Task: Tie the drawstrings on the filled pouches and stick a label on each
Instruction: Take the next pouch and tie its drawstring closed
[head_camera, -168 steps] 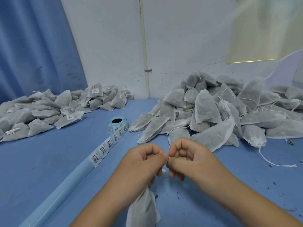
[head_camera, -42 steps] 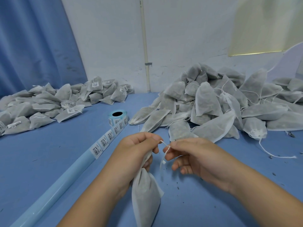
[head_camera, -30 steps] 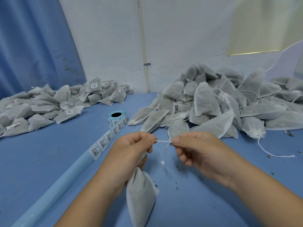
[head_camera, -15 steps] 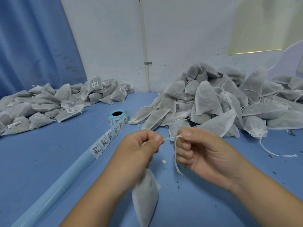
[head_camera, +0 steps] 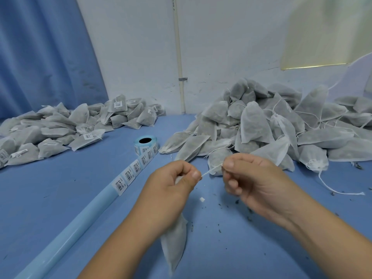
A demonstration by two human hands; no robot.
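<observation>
drawstring (head_camera: 211, 171) is what has changed: half a second ago a loose tail of it dangled below the right hand (head_camera: 259, 182). now only a short, taut stretch shows, running straight between the two hands and rising slightly toward the right. the gap between the hands is a little wider than it was.

the left hand (head_camera: 171, 190) has its fingers (head_camera: 182, 168) curled round the gathered neck of the pouch (head_camera: 175, 244), thumb and forefinger pinching where the string comes out. the right hand's fingers are curled too, thumb and forefinger pinching the string's other end.

the pouch hangs under the left hand over the tabletop (head_camera: 60, 208), low in the middle of the view, much as before. its long axis is close to vertical, with the neck up inside the hand and the bottom corner pointing down toward the person. whether it touches the tabletop cannot be told.
</observation>
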